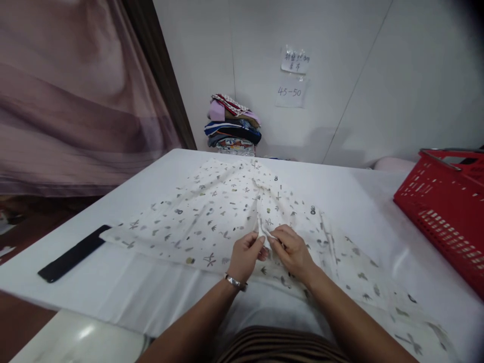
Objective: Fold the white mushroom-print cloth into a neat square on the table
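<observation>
A thin white cloth (212,217) printed with small grey and green plant-like motifs lies spread over the white table. Near its front middle, my left hand (245,254) pinches a raised fold of it between thumb and fingers; a bracelet circles that wrist. Close beside it on the right, my right hand (290,249) pinches the same gathered fold. The two hands almost meet, and creases run from them toward the far end of the cloth. To the right, the cloth stretches on past my right forearm toward the table's front.
A long black flat object (73,253) lies at the cloth's left corner. On the right stands a red plastic basket (438,217). Folded fabrics are piled in a stack (232,126) behind the white table (143,186). A pinkish curtain (83,101) hangs at left; paper signs (290,92) are on the wall.
</observation>
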The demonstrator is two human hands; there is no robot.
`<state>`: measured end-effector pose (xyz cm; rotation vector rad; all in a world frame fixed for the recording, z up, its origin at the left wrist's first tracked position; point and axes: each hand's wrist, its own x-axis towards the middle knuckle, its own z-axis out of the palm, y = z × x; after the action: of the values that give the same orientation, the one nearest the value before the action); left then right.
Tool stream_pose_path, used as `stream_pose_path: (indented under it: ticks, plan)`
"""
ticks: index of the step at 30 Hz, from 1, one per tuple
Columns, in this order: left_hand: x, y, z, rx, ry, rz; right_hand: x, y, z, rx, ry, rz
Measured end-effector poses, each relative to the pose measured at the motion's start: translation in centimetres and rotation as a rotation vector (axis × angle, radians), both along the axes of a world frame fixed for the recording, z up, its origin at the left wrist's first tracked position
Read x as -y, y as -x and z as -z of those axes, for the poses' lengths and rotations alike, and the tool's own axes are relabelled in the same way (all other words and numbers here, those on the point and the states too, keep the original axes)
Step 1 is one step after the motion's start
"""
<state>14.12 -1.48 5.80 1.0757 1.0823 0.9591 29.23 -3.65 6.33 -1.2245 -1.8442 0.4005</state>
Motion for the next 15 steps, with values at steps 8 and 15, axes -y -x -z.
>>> stream_pose_path:
  ticks: [8,15]
  plan:
    - [0.4,-0.3,-0.9,-0.080,-0.029,0.012,0.3,-0.3,0.4,0.177,-0.083,0.058]
    - [0.6,-0.6,-0.9,-0.027,-0.001,0.006,0.3,-0.6,1.2,0.217,-0.160,0.015]
